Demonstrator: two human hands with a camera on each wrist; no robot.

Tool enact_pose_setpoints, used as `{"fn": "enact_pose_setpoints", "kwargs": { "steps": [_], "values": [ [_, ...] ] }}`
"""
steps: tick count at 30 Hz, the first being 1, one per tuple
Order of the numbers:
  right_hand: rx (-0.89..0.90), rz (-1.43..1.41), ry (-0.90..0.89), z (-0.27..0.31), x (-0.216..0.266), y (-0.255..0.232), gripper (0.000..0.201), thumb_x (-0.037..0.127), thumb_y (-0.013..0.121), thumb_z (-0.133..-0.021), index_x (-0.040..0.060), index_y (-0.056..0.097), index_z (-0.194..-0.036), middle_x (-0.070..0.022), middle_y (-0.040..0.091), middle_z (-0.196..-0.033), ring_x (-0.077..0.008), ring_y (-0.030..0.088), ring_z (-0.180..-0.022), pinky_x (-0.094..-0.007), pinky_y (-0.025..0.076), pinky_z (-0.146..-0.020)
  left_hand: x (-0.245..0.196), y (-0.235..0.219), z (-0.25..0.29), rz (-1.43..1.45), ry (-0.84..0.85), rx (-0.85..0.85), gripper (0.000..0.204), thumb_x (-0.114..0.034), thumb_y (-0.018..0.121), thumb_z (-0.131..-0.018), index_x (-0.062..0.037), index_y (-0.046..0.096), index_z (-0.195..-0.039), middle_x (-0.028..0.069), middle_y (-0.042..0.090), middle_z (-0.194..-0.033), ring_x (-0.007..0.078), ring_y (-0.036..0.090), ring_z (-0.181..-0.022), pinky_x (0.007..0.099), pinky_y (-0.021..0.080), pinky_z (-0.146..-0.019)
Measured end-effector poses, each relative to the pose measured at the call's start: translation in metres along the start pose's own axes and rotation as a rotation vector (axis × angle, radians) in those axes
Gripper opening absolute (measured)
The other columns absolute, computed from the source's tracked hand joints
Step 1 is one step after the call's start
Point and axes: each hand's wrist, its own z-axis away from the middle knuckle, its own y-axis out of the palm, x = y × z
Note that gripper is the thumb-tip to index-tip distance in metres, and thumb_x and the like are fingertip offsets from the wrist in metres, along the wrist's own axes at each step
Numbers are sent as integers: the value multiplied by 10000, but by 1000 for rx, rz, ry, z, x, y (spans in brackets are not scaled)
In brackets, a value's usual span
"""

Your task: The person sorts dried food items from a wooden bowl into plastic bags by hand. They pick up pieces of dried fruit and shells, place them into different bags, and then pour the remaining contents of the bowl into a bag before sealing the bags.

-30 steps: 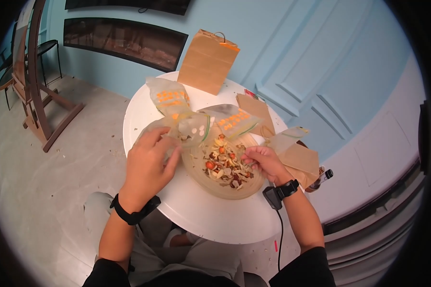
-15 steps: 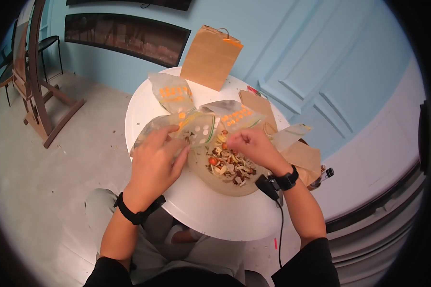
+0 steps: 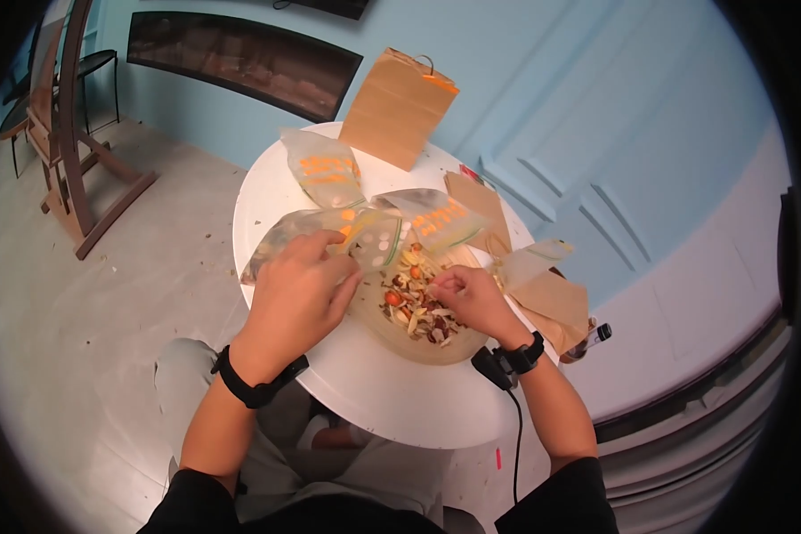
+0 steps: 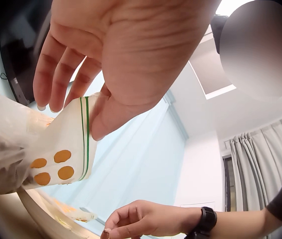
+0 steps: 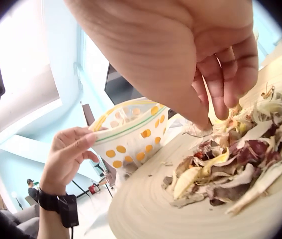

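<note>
A clear zip bag with orange dots (image 4: pixel 62 156) lies at the left side of the round bowl (image 5: pixel 131 211). Its rim is gripped between thumb and fingers of my left hand (image 3: pixel 298 298), and the right wrist view shows the bag's mouth (image 5: pixel 126 117) spread. Dried mixed pieces (image 5: pixel 240 164), some red and some pale, cover the bowl's floor. Above them, my right hand (image 3: pixel 482 304) points its fingers down and pinches a small flat piece (image 5: pixel 199 130) between thumb and fingertips.
More dotted bags lie behind the bowl (image 3: pixel 325 173) and at its right (image 3: pixel 538 260). A brown paper bag (image 3: pixel 399 107) stands at the back of the white table (image 3: pixel 392 414); a flattened paper bag (image 3: pixel 552 307) lies right, near a dark-capped container (image 3: pixel 596 336).
My right hand went from the bowl's right side to near the bag's mouth, then back down over the pieces. My left hand has shifted slightly right, still at the bag.
</note>
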Motion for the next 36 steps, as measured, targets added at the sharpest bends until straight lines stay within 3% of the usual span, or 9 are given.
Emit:
{"fn": "enact_pose_setpoints", "kwargs": {
  "steps": [2, 8, 11, 14, 17, 20, 26, 32, 36],
  "values": [
    [1, -163, 61, -4, 4, -5, 232, 193, 734, -944, -6, 695, -1056, 7, 676, -780, -64, 607, -700, -219, 473, -614, 2, 0, 0, -4, 4, -2, 92, -145, 737, -849, -66, 737, -898, 124, 680, -1105, 299, 672, -932, 423, 555, -746],
    [84, -648, 67, -18, 64, -2, 268, 224, 679, -984, 0, 672, -1131, 12, 696, -847, -26, 601, -723, -189, 461, -600, -5, 9, -2, 0, 15, 27, 80, -149, 731, -852, -75, 733, -882, 125, 678, -1098, 311, 669, -956, 424, 557, -740],
    [-19, -519, -2, -29, 71, 1, 273, 227, 671, -984, -5, 684, -1126, -15, 707, -912, -32, 614, -759, -200, 475, -610, -5, 10, -2, 10, 2, 22, 81, -152, 728, -852, -74, 731, -875, 128, 680, -1094, 317, 668, -965, 428, 557, -740],
    [16, 100, 24, -47, 30, -2, 248, 200, 686, -956, 4, 703, -1108, -67, 719, -963, -95, 643, -792, -253, 505, -651, -2, 5, -1, -1, -8, -12, 97, -155, 747, -842, -76, 754, -898, 118, 692, -1084, 292, 677, -907, 410, 553, -746],
    [118, 300, -121, -45, -10, 13, 274, 182, 733, -875, 33, 712, -1104, -181, 713, -987, -280, 707, -902, -388, 540, -776, 2, 4, -2, -8, -8, -38, 104, -152, 757, -834, -75, 766, -904, 112, 698, -1076, 279, 682, -878, 403, 550, -744],
    [161, 252, -154, -43, -16, 22, 238, 175, 743, -862, 32, 724, -1051, -186, 720, -981, -338, 702, -911, -399, 538, -828, 1, 6, -2, -6, -2, -36, 100, -148, 756, -832, -74, 765, -898, 110, 698, -1072, 279, 682, -877, 404, 551, -737],
    [215, 255, -12, -34, -1, 18, 218, 167, 744, -875, 25, 728, -1040, -154, 728, -917, -283, 708, -860, -367, 548, -789, 0, 6, -3, -19, 15, -12, 93, -148, 754, -835, -80, 765, -896, 102, 697, -1060, 277, 683, -868, 392, 552, -721],
    [-9, -7, 17, -31, -17, 8, 193, 154, 724, -909, -21, 719, -990, -82, 730, -823, -142, 687, -749, -300, 550, -717, 1, 1, 1, -19, 8, -16, 100, -161, 762, -836, -85, 767, -900, 87, 699, -1040, 271, 690, -834, 383, 553, -712],
    [-77, 29, -25, -28, -11, 10, 178, 170, 710, -920, 1, 735, -968, -85, 734, -821, -165, 693, -742, -307, 544, -709, 5, -1, 3, -6, 27, -12, 105, -165, 765, -839, -82, 764, -904, 86, 699, -1035, 272, 687, -835, 384, 550, -717]
  ]
}}
